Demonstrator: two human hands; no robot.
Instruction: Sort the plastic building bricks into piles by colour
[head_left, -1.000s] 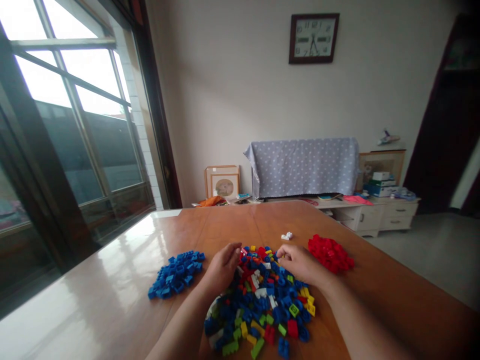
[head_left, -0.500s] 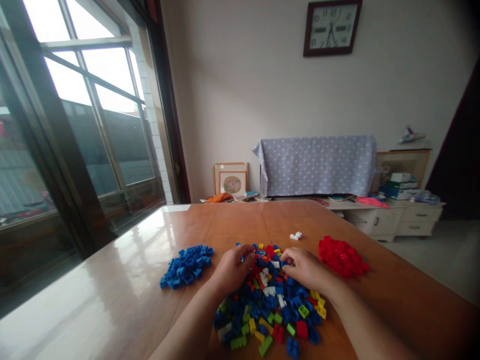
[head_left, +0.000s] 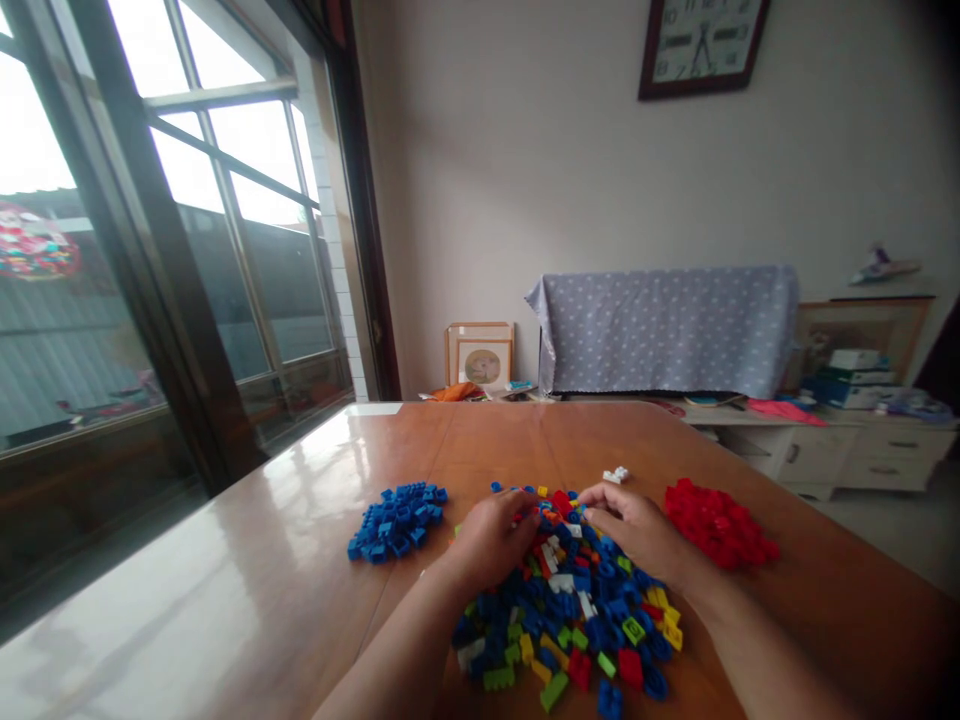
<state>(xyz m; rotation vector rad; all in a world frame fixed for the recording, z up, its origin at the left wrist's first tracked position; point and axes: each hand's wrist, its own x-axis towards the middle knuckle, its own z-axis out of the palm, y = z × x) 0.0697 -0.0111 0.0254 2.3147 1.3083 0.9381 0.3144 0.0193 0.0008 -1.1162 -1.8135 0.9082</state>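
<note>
A mixed pile of toy building bricks (head_left: pixel 559 608) lies on the table in front of me, with blue, red, yellow, green, white and orange pieces. My left hand (head_left: pixel 499 535) rests over the far left part of the pile, palm down. Its fingers are bent, with a gap between them and the thumb. At the far right side of the pile is my right hand (head_left: pixel 634 525), its thumb and forefinger closed together at the tips. A bit of blue shows beside those tips, but what they hold is too small to make out.
A heap of blue bricks (head_left: pixel 397 522) sits to the left and a heap of red bricks (head_left: pixel 720 525) to the right. A few white bricks (head_left: pixel 616 475) lie beyond the pile on the wooden table (head_left: pixel 300 590). Behind stands a low cabinet (head_left: pixel 817 455).
The view has swung slightly left, so everything appears further right. Both hands stay at the far part of the pile; the right thumb and forefinger have shifted a little. The heaps look unchanged.
</note>
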